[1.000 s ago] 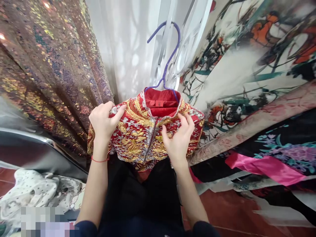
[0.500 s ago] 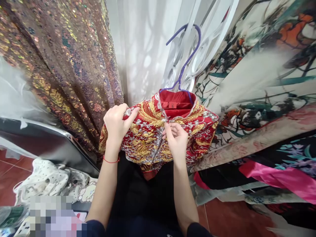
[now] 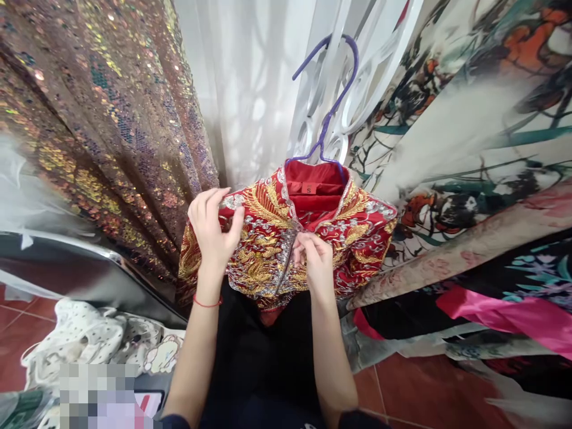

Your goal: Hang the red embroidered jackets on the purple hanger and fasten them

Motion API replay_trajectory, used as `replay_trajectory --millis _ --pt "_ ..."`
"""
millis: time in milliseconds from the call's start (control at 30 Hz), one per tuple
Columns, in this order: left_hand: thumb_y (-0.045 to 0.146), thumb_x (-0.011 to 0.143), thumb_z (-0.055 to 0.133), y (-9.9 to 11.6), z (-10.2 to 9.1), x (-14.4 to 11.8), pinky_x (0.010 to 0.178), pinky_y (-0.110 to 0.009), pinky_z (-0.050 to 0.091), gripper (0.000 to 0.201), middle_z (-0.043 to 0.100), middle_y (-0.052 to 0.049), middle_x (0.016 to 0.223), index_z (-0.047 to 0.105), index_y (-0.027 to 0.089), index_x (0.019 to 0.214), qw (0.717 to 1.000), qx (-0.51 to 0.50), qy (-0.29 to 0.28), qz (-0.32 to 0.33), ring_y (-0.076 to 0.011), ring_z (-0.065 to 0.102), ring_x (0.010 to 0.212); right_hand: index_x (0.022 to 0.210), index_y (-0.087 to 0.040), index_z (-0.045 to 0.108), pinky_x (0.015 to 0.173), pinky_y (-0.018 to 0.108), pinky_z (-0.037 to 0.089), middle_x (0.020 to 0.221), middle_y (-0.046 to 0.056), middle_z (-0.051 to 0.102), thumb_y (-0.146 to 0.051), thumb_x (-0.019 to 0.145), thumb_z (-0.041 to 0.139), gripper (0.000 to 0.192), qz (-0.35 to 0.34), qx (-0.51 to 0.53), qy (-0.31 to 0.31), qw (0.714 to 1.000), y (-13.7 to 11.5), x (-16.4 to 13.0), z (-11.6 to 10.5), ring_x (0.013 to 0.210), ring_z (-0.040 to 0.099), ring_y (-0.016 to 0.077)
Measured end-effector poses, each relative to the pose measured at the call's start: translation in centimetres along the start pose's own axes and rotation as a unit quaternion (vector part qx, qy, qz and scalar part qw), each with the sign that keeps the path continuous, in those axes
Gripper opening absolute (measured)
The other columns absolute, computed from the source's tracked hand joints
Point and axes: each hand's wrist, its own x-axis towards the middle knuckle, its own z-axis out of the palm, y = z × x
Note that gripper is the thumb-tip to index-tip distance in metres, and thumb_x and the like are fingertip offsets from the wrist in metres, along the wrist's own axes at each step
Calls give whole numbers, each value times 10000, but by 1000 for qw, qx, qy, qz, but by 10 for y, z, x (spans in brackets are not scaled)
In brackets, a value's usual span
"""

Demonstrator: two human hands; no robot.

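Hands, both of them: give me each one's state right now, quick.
Left hand: open, fingers spread against the shoulder of the red embroidered jacket, not gripping.
Right hand: shut, fingertips pinching the jacket's front closure.

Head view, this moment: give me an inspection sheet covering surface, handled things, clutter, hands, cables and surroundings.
Surface: red tiled floor; no table seen.
Handled things: red jacket with gold and silver embroidery, on a purple wire hanger, collar open.
Clutter: white dotted cloth heap at lower left.
Hands: left hand on the jacket's shoulder, fingers loosely spread; right hand with fingers pinched at the front closure.
Cables: nothing seen.
Surroundings: brown sequinned fabric to the left, sheer white curtain behind, floral printed fabric and pink satin cloth to the right.
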Motion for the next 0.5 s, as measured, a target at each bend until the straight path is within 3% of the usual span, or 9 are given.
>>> replay_trajectory --millis 33,100,200,267,400,500 --pt "370 890 643 7 1 -12 1097 -451 381 399 600 -142 1302 573 179 1234 1000 -17 18 -4 -274 521 1277 652 -199 581 409 201 360 424 -67 491 -456 850 613 326 13 -6 -3 1000 8 -4 -2 364 430 71" --pt "297 859 692 22 3 -42 1135 -478 378 485 550 -155 1366 531 183 1302 998 -53 37 -28 -277 494 1333 635 -201 564 394 204 332 411 -71 462 -506 831 627 368 44 -26 3 999 28 -14 -4 358 401 70" --pt "246 858 705 42 10 -83 999 -409 501 329 616 -120 1196 589 184 1159 991 -102 -1 -81 -226 603 1154 583 -208 512 378 208 315 390 -74 424 -587 788 648 452 84 -56 14 995 59 -28 -5 349 375 68" --pt "234 884 673 49 15 -96 911 -361 533 196 642 -92 1089 607 185 1062 985 -135 -41 -98 -198 633 1054 608 -204 530 383 215 350 406 -64 455 -624 798 626 471 97 -62 6 993 69 -34 -6 352 408 78" --pt "238 912 638 52 25 -78 829 -304 520 76 672 -43 938 610 190 964 977 -179 -63 -99 -160 639 919 861 -177 646 441 218 423 566 -37 586 -551 858 614 376 60 -50 5 997 58 -31 1 424 519 91" --pt "333 875 699 57 29 -48 775 -278 481 181 653 -6 805 599 190 824 977 -164 -90 -104 -143 599 803 960 -174 658 500 224 466 643 -21 625 -458 869 621 300 11 -36 18 999 36 -17 13 504 568 105"
